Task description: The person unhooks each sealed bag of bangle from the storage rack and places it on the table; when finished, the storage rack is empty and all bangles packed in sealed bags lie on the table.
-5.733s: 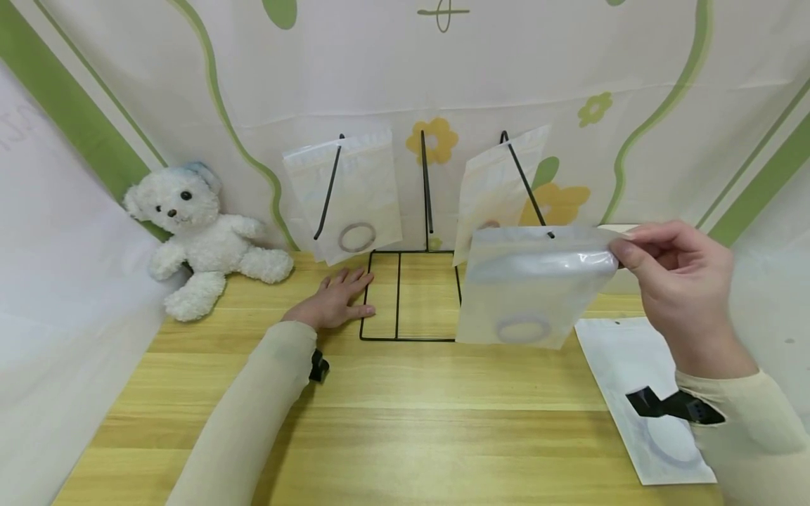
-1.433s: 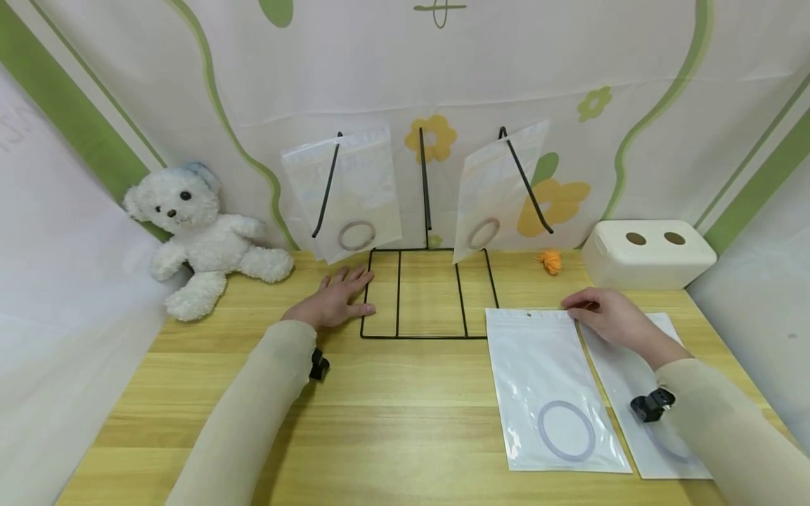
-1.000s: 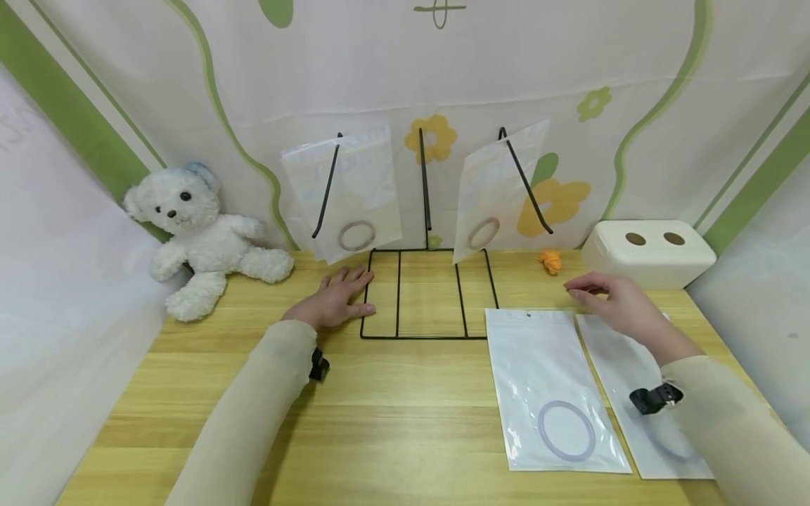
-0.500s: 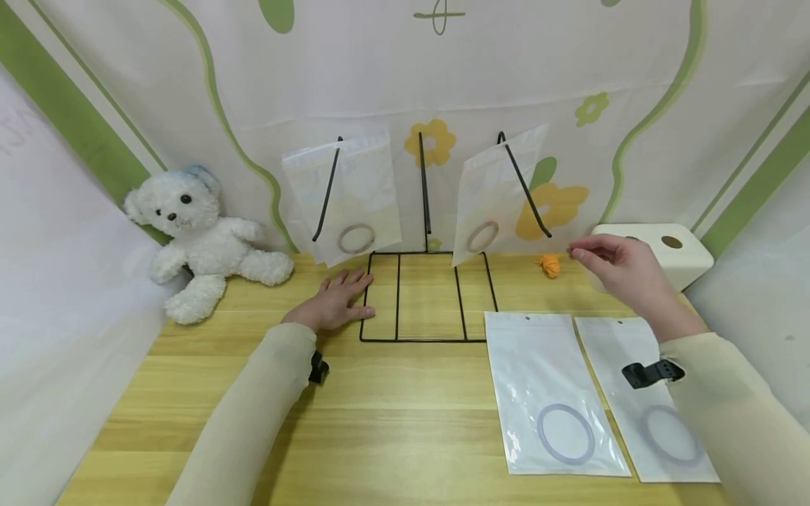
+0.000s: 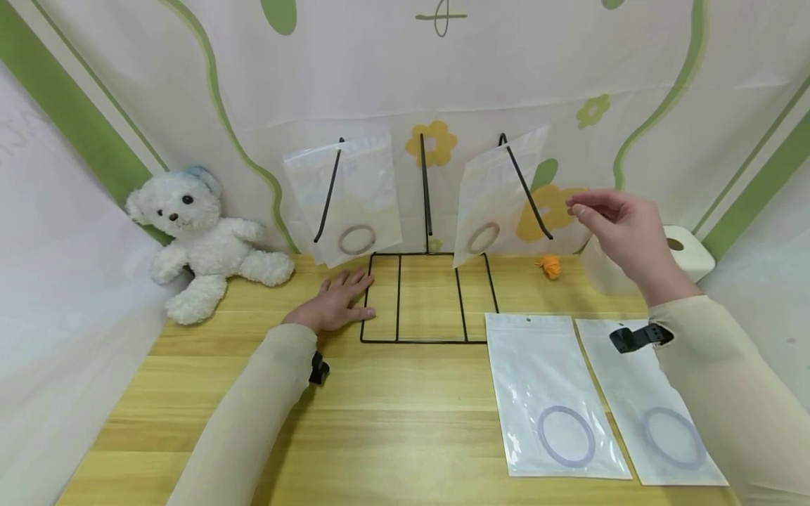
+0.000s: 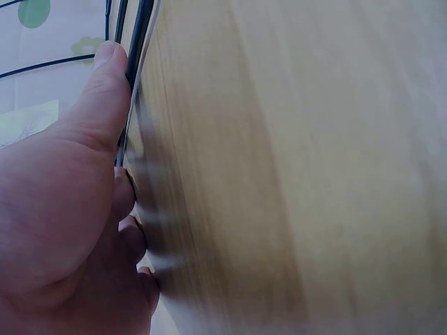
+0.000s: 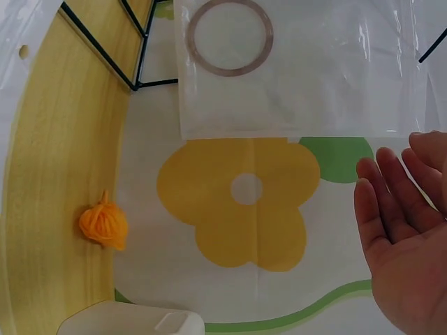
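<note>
A black wire rack (image 5: 430, 341) stands on the wooden table, with bags hanging from its left and right arms; its middle arm holds none. My left hand (image 5: 332, 306) lies flat with spread fingers touching the left side of the rack's base. In the air right of the right arm's tip is my right hand (image 5: 633, 235), fingers loosely bent and holding nothing. The right wrist view shows that hand (image 7: 408, 230) near the hanging bag (image 7: 314, 77). Two white bags with rings inside, one nearer the rack (image 5: 538, 372) and one (image 5: 633, 372) partly under my right forearm, lie flat.
A white plush bear (image 5: 209, 239) sits at the left rear. Behind the flat bags are an orange yarn bundle (image 5: 550, 266) and a white box (image 5: 692, 256) with holes, partly hidden by my right hand. A patterned curtain (image 5: 354, 63) hangs behind.
Earlier my right hand held a bag at the right arm's tip; that bag now lies on the table. The hand has let go and risen towards the arm's tip. My left hand stays put.
</note>
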Demonstrator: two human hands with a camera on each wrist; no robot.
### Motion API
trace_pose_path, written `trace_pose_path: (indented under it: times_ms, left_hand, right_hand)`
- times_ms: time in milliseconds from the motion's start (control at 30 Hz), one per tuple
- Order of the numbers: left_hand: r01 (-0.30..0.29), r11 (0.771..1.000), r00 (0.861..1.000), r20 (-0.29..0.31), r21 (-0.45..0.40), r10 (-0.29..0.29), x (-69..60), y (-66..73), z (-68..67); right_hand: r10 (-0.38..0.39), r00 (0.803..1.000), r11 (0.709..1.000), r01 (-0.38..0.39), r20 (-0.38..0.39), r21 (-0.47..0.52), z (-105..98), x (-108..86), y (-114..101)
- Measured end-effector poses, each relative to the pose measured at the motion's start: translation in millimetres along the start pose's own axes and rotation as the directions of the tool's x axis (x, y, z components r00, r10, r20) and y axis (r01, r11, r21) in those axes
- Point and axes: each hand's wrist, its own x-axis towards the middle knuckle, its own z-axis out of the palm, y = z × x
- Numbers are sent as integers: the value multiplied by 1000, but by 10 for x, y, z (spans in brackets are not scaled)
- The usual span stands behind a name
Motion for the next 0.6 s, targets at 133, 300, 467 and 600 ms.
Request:
trace_pose_path:
  times_ms: [133,300,467,600]
  left_hand:
    - [15,1000,1000,11,0,-15,-87,145,-56]
    - [28,999,1000,6,43,-28,-80,157,-44]
    - [37,997,999,2,65,-37,-48,137,-16]
    - [38,997,999,3,69,-38,-50,141,-22]
  right_hand:
    - [-12,999,997,14,-31,70,5,93,-98]
    - [23,999,990,-17,-42,143,10,224,-243]
    - [46,998,986,-38,-45,162,9,351,-363]
    - [73,997,982,-66,-36,176,10,441,-432]
